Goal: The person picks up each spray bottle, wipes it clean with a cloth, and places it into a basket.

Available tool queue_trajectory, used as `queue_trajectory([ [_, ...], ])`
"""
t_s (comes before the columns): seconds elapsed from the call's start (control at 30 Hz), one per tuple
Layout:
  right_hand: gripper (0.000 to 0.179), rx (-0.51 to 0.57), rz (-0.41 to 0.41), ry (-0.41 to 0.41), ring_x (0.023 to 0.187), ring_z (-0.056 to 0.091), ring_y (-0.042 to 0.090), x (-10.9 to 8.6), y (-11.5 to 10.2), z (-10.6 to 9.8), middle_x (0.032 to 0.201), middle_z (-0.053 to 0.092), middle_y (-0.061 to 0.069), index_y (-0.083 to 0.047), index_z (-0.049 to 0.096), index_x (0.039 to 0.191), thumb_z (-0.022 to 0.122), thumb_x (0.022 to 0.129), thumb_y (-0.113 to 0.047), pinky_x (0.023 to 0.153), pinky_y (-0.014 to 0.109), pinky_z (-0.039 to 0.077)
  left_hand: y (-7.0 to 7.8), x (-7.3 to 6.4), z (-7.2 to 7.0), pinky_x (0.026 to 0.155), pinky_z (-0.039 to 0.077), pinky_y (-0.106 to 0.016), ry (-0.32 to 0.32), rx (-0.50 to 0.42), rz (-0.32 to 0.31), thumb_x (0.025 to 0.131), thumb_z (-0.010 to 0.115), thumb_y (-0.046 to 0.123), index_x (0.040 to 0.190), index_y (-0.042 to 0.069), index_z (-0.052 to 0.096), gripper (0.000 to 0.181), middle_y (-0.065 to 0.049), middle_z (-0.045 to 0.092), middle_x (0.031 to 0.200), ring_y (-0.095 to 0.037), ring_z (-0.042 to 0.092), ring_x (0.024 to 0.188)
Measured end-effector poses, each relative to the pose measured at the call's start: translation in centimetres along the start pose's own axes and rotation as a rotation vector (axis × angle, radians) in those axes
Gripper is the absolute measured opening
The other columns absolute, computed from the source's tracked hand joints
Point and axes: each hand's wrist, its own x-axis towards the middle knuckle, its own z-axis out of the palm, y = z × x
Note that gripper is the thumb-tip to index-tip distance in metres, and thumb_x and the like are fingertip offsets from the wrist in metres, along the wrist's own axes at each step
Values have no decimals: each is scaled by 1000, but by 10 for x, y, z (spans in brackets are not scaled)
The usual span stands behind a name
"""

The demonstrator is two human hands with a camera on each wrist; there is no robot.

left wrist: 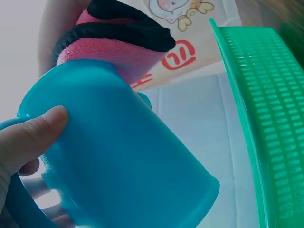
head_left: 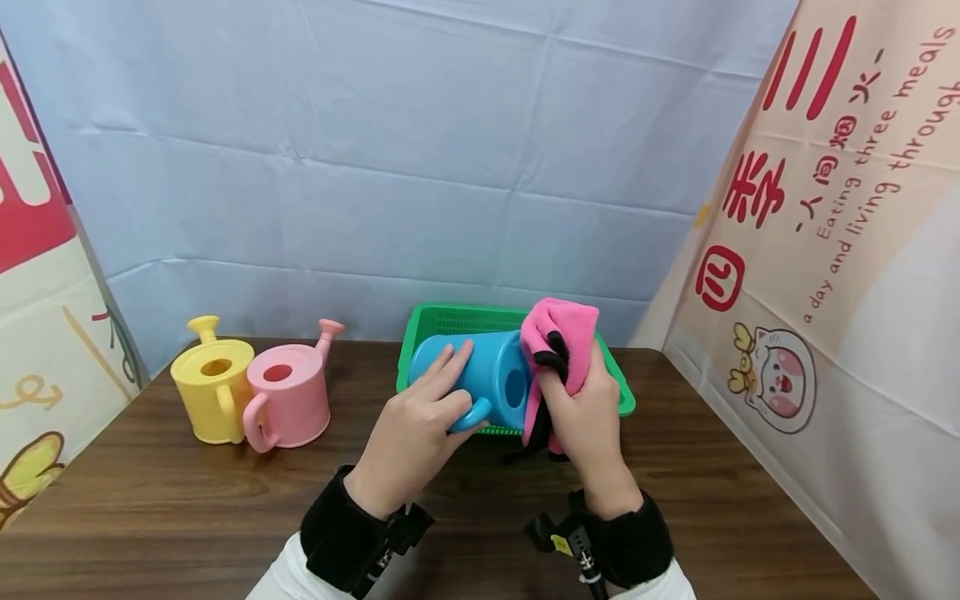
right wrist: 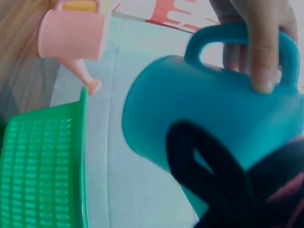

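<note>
My left hand [head_left: 412, 429] grips a blue watering can [head_left: 483, 362] by its handle and side, tipped over so its top faces right. In the left wrist view, the thumb [left wrist: 45, 126] presses on the can's wall. My right hand [head_left: 592, 421] holds a bunched pink cloth [head_left: 576, 329] with black edging against the can's top end. The same cloth [left wrist: 107, 52] lies along the can's rim in the left wrist view. The black edging [right wrist: 209, 166] hangs in a loop across the can in the right wrist view. The can's spout is mostly hidden.
Behind the can stands a green perforated basket [head_left: 442, 315]. To the left, a yellow watering can [head_left: 206, 400] and a pink watering can [head_left: 296, 404] stand upright side by side on the brown wooden table [head_left: 712, 517]. Light blue cloth hangs behind, printed cloth at both sides.
</note>
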Motion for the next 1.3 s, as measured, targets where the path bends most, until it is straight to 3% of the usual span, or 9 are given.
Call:
queue_trajectory([
  [0.17, 15, 82, -14, -89, 63, 53, 15, -1, 1, -4, 69, 46, 5, -4, 51, 101, 59, 88, -6, 53, 25, 43, 0, 0, -1, 93, 40, -42, -11, -25, -26, 68, 83, 20, 71, 9, 55, 31, -20, 49, 133, -37, 45, 122],
  [0.37, 34, 115, -334, -212, 65, 51, 11, -7, -5, 2, 81, 52, 4, -2, 52, 111, 60, 79, 3, 58, 22, 44, -2, -2, 1, 92, 42, -40, 24, -33, -58, 68, 83, 17, 71, 8, 56, 28, -21, 50, 131, -36, 46, 121],
  [0.53, 55, 198, -589, -317, 109, 53, 24, -10, -13, 8, 123, 53, 15, 0, 50, 125, 61, 71, 2, 93, 30, 42, -7, -2, 2, 96, 40, -41, 106, -81, -59, 69, 82, 9, 100, 3, 70, 35, -19, 50, 133, -32, 46, 123],
  [0.7, 64, 229, -728, -361, 128, 39, 34, -7, -15, 13, 136, 46, 18, 3, 47, 131, 61, 69, -2, 107, 44, 27, -11, -3, 2, 98, 39, -42, 155, -104, -74, 74, 77, 2, 110, 3, 68, 37, -18, 52, 131, -28, 47, 123],
  [0.8, 59, 187, -765, -360, 127, 40, 34, -7, -15, 16, 136, 46, 19, 3, 45, 133, 64, 80, -12, 106, 46, 27, -12, -4, 1, 97, 40, -41, 171, -104, -94, 75, 74, 0, 109, 2, 68, 35, -18, 52, 130, -29, 48, 122],
  [0.9, 57, 115, -761, -306, 126, 42, 33, -9, -16, 17, 135, 48, 18, 3, 46, 133, 63, 88, -28, 105, 47, 30, -12, -4, 0, 98, 39, -41, 173, -94, -74, 74, 75, 1, 109, 2, 68, 36, -19, 52, 131, -30, 48, 122],
  [1.03, 55, 110, -625, -268, 125, 44, 30, -12, -16, 12, 133, 49, 17, 1, 49, 129, 59, 90, -37, 102, 40, 35, -10, -4, 0, 96, 41, -40, 144, -54, -9, 69, 82, 5, 96, 2, 69, 30, -21, 51, 131, -34, 48, 121],
  [1.17, 40, 111, -436, -218, 93, 56, 17, -13, -12, 5, 105, 58, 9, -2, 51, 119, 63, 90, -28, 78, 24, 46, -7, -3, 0, 91, 44, -41, 119, -6, 40, 64, 86, 13, 71, 6, 56, 31, -24, 52, 128, -38, 49, 118],
  [1.3, 29, 22, -237, -97, 68, 52, 12, -7, -6, 2, 79, 51, 3, -2, 51, 109, 66, 86, -12, 59, 23, 44, -5, -2, -2, 90, 44, -41, 73, 33, 52, 64, 86, 19, 67, 8, 50, 37, -23, 52, 128, -39, 49, 118],
])
